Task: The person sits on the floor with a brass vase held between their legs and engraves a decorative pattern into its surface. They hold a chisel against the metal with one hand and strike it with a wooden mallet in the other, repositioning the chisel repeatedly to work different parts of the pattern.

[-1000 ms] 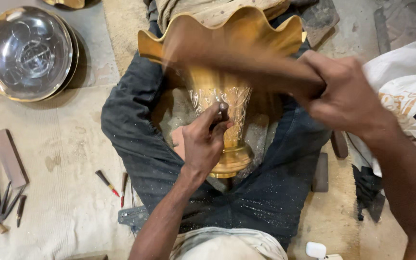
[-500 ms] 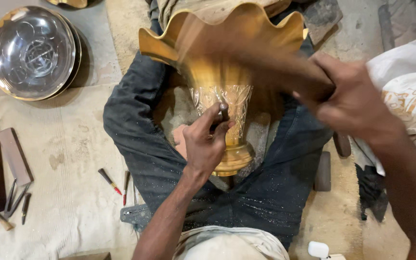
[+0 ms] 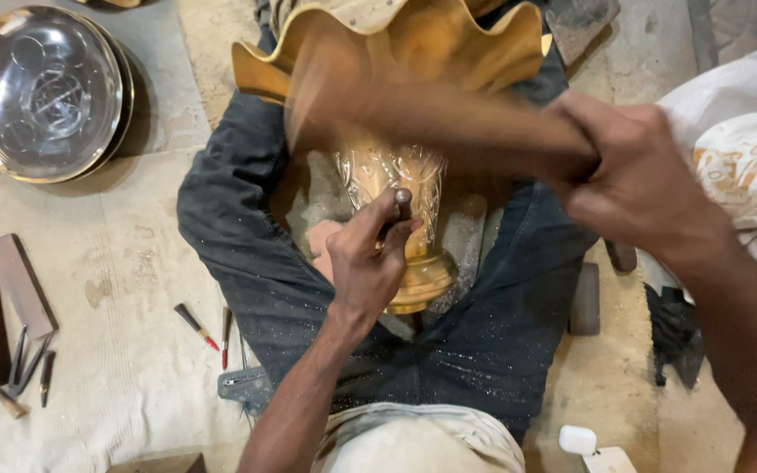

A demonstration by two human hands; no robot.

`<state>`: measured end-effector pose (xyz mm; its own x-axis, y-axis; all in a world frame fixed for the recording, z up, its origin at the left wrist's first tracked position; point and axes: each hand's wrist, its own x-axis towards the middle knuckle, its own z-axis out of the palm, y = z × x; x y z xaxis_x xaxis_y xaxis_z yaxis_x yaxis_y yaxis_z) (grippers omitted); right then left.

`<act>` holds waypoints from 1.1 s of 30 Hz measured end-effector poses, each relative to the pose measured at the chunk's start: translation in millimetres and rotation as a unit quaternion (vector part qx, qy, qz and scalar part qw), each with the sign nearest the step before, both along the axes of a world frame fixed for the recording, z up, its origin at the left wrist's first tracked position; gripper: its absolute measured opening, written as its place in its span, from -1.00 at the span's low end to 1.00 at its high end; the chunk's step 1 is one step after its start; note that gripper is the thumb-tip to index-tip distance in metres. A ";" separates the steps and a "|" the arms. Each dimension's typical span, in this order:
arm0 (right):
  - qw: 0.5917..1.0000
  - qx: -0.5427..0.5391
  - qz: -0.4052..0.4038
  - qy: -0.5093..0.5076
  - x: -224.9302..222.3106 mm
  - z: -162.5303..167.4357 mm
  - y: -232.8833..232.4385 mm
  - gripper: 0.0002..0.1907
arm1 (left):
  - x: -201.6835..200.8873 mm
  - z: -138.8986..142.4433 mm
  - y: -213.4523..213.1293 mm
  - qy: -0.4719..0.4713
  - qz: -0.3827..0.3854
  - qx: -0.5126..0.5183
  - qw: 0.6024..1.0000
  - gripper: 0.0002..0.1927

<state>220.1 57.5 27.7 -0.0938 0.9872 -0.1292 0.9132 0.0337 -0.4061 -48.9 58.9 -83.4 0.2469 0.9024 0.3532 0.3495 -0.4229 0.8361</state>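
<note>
A brass vase [image 3: 396, 131] with a wavy flared rim is laid across the lap, directly under both hands, its foot toward the body and its engraved neck just beyond the left fingers. Against the frames half a second and a second earlier, vase and lap have not shifted.

The wooden mallet [image 3: 431, 123] gripped in the right hand [image 3: 641, 188] is smeared with motion blur, as in both earlier frames, so repeated striking is judged to be under way. The right hand is closed fully round the handle.

The left hand [image 3: 365, 263] is pinched shut on a small punch [image 3: 402, 210], tip set on the vase neck; its position is unchanged.

Left of the left hand, a silver bowl [image 3: 41, 92] and loose small tools [image 3: 199, 324] lie on the cloth.
</note>
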 end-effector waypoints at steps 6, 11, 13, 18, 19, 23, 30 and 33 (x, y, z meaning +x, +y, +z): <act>0.990 0.108 0.087 0.002 2.3 -3.4 1.7 -0.72 | -4.6 5.8 -2.4 0.007 0.006 0.022 1.000 -0.69; 0.995 0.055 0.059 -0.064 2.7 -5.6 -0.7 -0.80 | -6.6 5.0 -1.6 -0.001 0.006 0.006 1.000 -0.64; 0.959 0.075 0.069 -0.266 -2.7 -7.4 -0.8 -0.79 | -7.3 2.5 -1.5 -0.012 0.007 -0.002 1.000 -0.65; 0.986 0.056 0.081 -0.133 -14.6 -11.3 -1.8 -0.77 | -9.1 -2.3 -3.0 -0.004 0.007 0.015 1.000 -0.67; 0.946 0.052 0.115 -0.298 -14.3 -11.7 -2.7 -0.81 | -9.9 -2.3 -3.8 -0.007 0.008 0.008 1.000 -0.71; 0.985 0.152 0.078 0.000 -8.9 -15.7 -8.7 -0.85 | -14.2 -3.1 -10.2 -0.007 0.022 -0.021 1.000 -0.70; 0.998 0.050 0.016 0.032 -16.6 -25.8 -12.1 -0.85 | -19.7 -10.2 -9.7 0.010 0.019 0.018 1.000 -0.71; 0.998 0.031 0.047 -0.040 -16.5 -24.7 -11.5 -0.87 | -19.9 -8.7 -9.6 0.000 0.011 0.011 1.000 -0.68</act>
<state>203.6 46.0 2.9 -0.1786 0.9808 -0.0785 0.9341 0.1440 -0.3266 -68.8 49.3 -92.1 0.2262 0.8996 0.3737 0.3592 -0.4336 0.8264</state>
